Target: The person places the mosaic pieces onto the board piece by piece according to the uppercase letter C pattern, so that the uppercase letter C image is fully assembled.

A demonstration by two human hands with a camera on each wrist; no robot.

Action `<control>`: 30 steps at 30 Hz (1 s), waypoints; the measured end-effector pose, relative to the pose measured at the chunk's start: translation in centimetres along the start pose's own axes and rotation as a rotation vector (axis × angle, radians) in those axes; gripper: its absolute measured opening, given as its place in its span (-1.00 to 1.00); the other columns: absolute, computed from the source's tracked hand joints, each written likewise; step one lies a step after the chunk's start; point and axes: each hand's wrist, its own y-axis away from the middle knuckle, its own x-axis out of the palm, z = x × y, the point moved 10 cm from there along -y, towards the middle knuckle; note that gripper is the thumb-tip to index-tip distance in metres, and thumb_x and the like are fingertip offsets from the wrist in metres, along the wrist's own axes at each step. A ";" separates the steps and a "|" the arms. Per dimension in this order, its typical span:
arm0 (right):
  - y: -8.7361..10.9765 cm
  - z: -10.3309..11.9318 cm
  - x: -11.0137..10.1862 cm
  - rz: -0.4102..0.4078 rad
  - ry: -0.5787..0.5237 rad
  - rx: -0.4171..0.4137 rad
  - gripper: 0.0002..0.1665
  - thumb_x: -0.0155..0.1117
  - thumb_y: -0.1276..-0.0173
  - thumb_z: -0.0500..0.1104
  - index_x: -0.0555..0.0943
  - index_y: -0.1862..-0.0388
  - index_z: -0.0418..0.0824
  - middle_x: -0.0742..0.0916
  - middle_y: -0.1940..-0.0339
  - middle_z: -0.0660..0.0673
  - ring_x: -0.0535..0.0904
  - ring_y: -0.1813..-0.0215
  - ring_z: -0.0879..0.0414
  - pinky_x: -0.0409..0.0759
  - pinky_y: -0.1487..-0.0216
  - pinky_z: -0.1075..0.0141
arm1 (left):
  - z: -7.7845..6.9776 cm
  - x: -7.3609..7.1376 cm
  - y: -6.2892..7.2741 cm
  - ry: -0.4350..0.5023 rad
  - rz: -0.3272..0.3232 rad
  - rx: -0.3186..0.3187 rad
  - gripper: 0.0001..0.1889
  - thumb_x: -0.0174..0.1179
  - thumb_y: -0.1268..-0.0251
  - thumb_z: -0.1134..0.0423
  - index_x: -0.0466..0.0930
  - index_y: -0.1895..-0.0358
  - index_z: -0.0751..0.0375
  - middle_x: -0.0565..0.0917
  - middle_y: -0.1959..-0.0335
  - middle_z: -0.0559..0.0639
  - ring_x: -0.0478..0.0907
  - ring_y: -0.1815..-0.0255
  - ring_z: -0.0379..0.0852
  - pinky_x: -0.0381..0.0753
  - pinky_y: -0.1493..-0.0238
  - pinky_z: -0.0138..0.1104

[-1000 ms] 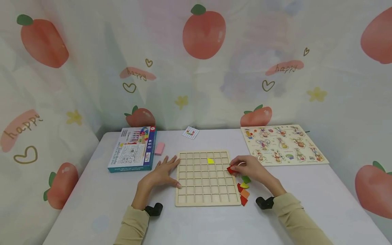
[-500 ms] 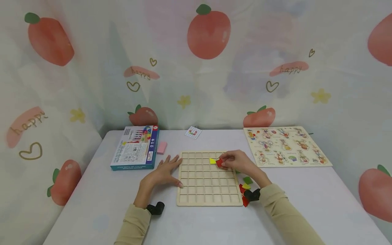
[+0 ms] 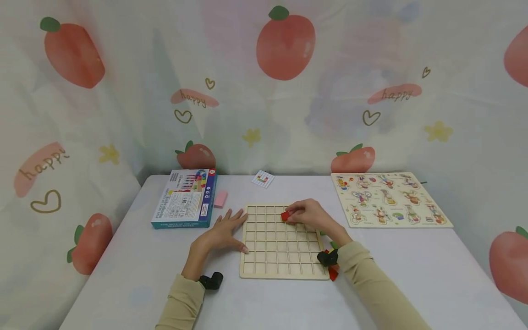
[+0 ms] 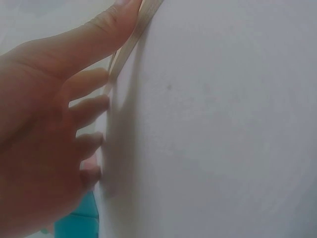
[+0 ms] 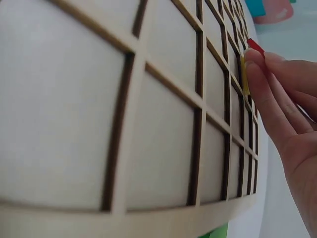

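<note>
Between thumb and fingertips, my right hand (image 3: pixel 310 215) pinches a small red tile (image 3: pixel 285 216) over the upper part of a wooden grid board (image 3: pixel 284 277). The right wrist view shows the red tile (image 5: pixel 255 47) tilted, close above a yellow tile (image 5: pixel 244 77) that sits in the grid. In the head view that yellow tile is hidden behind the red one and the hand. My left hand (image 3: pixel 222 233) lies spread along the board's left side, its thumb and index finger at the edge. The left wrist view has this hand (image 4: pixel 54 114) with fingers extended beside the wooden edge.
Loose red tiles (image 3: pixel 333 273) and green ones lie along the board's right side, partly covered by my right wrist. A boxed set (image 3: pixel 183 199) and a pink block (image 3: pixel 220 199) stand at left. Behind are a patterned card (image 3: pixel 262 179) and an animal puzzle board (image 3: pixel 389 200).
My right hand has carried the red tile from the board's right edge leftward and up, over the yellow tile. The left hand keeps its place at the board; the head view has shifted slightly.
</note>
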 end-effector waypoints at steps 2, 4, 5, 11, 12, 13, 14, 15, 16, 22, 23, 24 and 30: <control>-0.3 0.2 0.2 0.001 -0.004 0.002 -0.62 0.43 -0.34 -0.28 0.71 -0.12 -0.38 0.83 0.19 -0.15 0.77 0.19 0.12 0.70 0.04 0.23 | 0.0 0.0 -0.1 0.002 0.000 0.001 0.15 0.63 0.07 -0.02 0.17 -0.64 0.03 0.03 -0.71 0.01 -0.31 -0.74 0.19 -0.37 -0.69 0.11; -0.5 0.4 0.3 -0.001 0.000 0.002 -0.61 0.45 -0.33 -0.27 0.71 -0.11 -0.39 0.83 0.20 -0.16 0.77 0.22 0.11 0.71 0.08 0.24 | 0.1 0.0 -0.2 0.001 0.001 0.005 0.15 0.63 0.06 -0.03 0.16 -0.64 0.03 0.02 -0.71 0.01 -0.32 -0.74 0.19 -0.37 -0.69 0.11; -0.6 0.4 0.3 -0.004 0.010 -0.001 -0.61 0.46 -0.33 -0.26 0.71 -0.10 -0.39 0.83 0.21 -0.17 0.76 0.23 0.11 0.70 0.09 0.25 | 0.1 0.1 -0.2 0.002 0.002 0.005 0.15 0.63 0.06 -0.03 0.16 -0.64 0.03 0.02 -0.71 0.01 -0.32 -0.74 0.18 -0.37 -0.69 0.11; -1.3 0.4 0.6 -0.024 0.074 -0.006 -0.65 0.52 -0.28 -0.21 0.76 -0.02 -0.33 0.82 0.23 -0.13 0.71 0.23 0.14 0.67 0.13 0.28 | 0.2 0.2 -0.3 -0.002 0.009 0.001 0.15 0.62 0.05 -0.05 0.14 -0.65 0.03 0.00 -0.72 0.00 -0.34 -0.74 0.16 -0.39 -0.69 0.10; -1.4 0.4 0.7 -0.024 0.083 -0.007 -0.65 0.53 -0.28 -0.20 0.76 -0.01 -0.32 0.82 0.23 -0.12 0.70 0.23 0.15 0.66 0.13 0.27 | 0.2 0.2 -0.3 -0.005 0.008 0.002 0.15 0.62 0.05 -0.05 0.14 -0.65 0.03 0.00 -0.72 0.01 -0.34 -0.74 0.16 -0.39 -0.69 0.11; -1.5 0.4 0.8 -0.024 0.089 -0.005 -0.65 0.53 -0.27 -0.20 0.77 -0.01 -0.31 0.82 0.23 -0.11 0.69 0.23 0.15 0.66 0.14 0.27 | 0.1 0.2 -0.3 -0.008 0.008 0.003 0.16 0.62 0.05 -0.05 0.14 -0.65 0.04 0.00 -0.72 0.01 -0.34 -0.74 0.16 -0.39 -0.69 0.11; -1.5 0.5 0.8 -0.024 0.092 -0.004 -0.66 0.54 -0.27 -0.20 0.77 0.00 -0.30 0.82 0.24 -0.11 0.69 0.24 0.15 0.66 0.14 0.27 | 0.1 0.1 -0.2 -0.013 0.007 0.005 0.16 0.62 0.05 -0.05 0.14 -0.65 0.04 0.00 -0.72 0.02 -0.34 -0.74 0.16 -0.39 -0.69 0.11; -1.6 0.5 0.9 -0.024 0.096 -0.006 -0.66 0.54 -0.27 -0.20 0.77 0.00 -0.30 0.81 0.25 -0.10 0.68 0.25 0.16 0.66 0.14 0.27 | 0.1 0.1 -0.2 -0.019 0.007 0.006 0.16 0.62 0.05 -0.05 0.14 -0.65 0.04 0.00 -0.72 0.01 -0.35 -0.74 0.16 -0.39 -0.69 0.11; -1.6 0.6 0.9 -0.023 0.099 -0.007 -0.65 0.54 -0.27 -0.20 0.77 0.00 -0.30 0.81 0.25 -0.10 0.68 0.25 0.17 0.66 0.15 0.26 | 0.1 0.1 -0.2 -0.024 0.006 0.009 0.16 0.62 0.05 -0.06 0.14 -0.65 0.04 0.01 -0.72 0.02 -0.34 -0.74 0.16 -0.39 -0.69 0.11; -1.4 0.8 1.0 -0.016 0.114 -0.016 -0.64 0.53 -0.25 -0.24 0.76 -0.03 -0.31 0.81 0.24 -0.09 0.67 0.24 0.17 0.66 0.09 0.22 | 0.1 0.1 -0.2 -0.024 0.003 0.014 0.16 0.61 0.05 -0.07 0.14 -0.65 0.05 0.01 -0.72 0.03 -0.34 -0.74 0.17 -0.38 -0.68 0.13; -1.3 0.8 0.9 -0.014 0.111 -0.013 -0.64 0.53 -0.25 -0.25 0.76 -0.03 -0.30 0.81 0.24 -0.09 0.67 0.24 0.16 0.66 0.08 0.22 | 0.1 0.1 -0.2 -0.021 0.004 0.013 0.16 0.61 0.05 -0.06 0.14 -0.65 0.05 0.00 -0.72 0.03 -0.34 -0.74 0.17 -0.39 -0.69 0.13; -1.2 0.8 0.9 -0.012 0.106 -0.014 -0.64 0.52 -0.25 -0.26 0.75 -0.03 -0.29 0.81 0.25 -0.09 0.68 0.24 0.16 0.66 0.06 0.21 | 0.1 0.1 -0.2 -0.020 0.005 0.011 0.16 0.61 0.05 -0.07 0.14 -0.65 0.05 0.00 -0.72 0.02 -0.35 -0.74 0.16 -0.39 -0.69 0.12; -0.5 0.5 0.4 -0.020 0.064 -0.015 -0.71 0.45 -0.29 -0.31 0.76 -0.01 -0.26 0.81 0.21 -0.10 0.71 0.19 0.13 0.65 0.00 0.20 | 0.1 0.1 -0.2 -0.013 0.009 0.003 0.15 0.61 0.04 -0.06 0.14 -0.65 0.04 0.00 -0.72 0.02 -0.35 -0.74 0.16 -0.41 -0.69 0.10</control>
